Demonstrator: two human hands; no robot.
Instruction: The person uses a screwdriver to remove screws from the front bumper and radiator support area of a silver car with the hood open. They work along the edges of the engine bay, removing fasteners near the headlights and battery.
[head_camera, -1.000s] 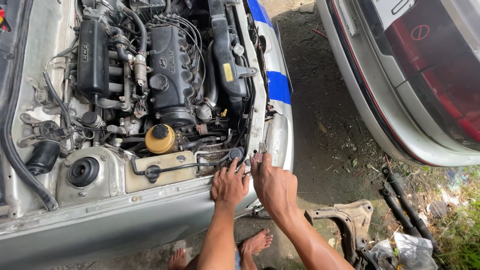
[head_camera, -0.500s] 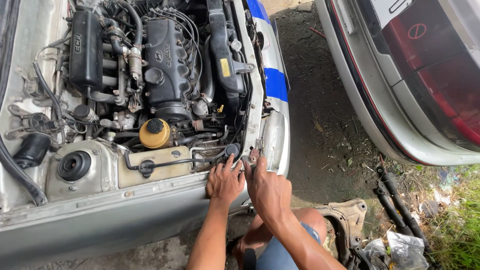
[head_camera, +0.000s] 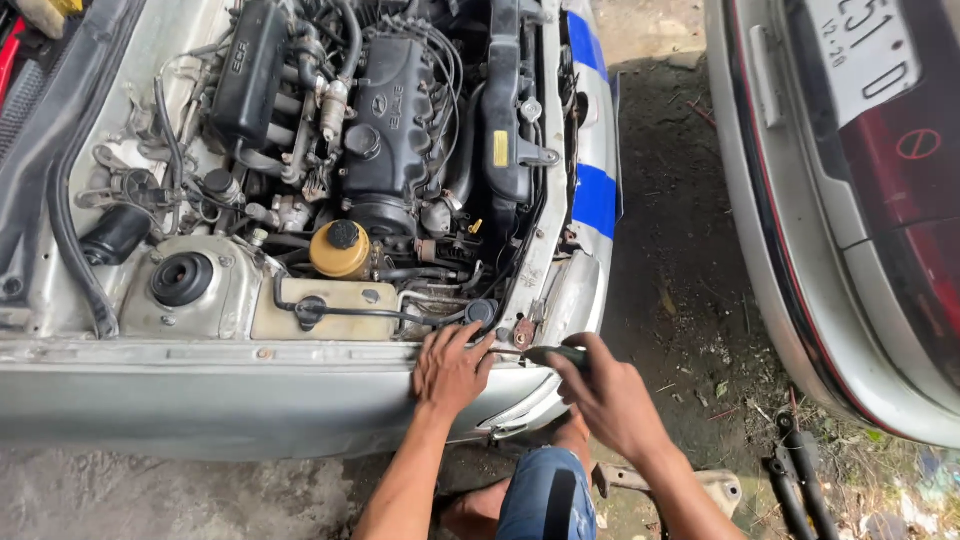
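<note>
I look down into the open engine bay of a silver car. My left hand (head_camera: 452, 367) lies flat on the car's fender edge (head_camera: 300, 352), fingers spread, fingertips near a black round cap (head_camera: 481, 310). My right hand (head_camera: 604, 392) grips the dark green handle of a screwdriver (head_camera: 553, 354), whose thin shaft points left toward my left fingers and a rusty bolt (head_camera: 523, 331). The black engine (head_camera: 390, 120) fills the middle of the bay, with a yellow reservoir (head_camera: 339, 250) in front of it.
A second silver car's rear with a red tail light (head_camera: 900, 200) stands at right, across a strip of bare dirt (head_camera: 680, 280). My knee in blue jeans (head_camera: 548, 495) is bent below. A metal bracket (head_camera: 700, 485) and black parts (head_camera: 795, 470) lie on the ground.
My right hand has pulled away from the left and now holds a screwdriver. My left hand stays on the fender edge. My knee has come up into view.
</note>
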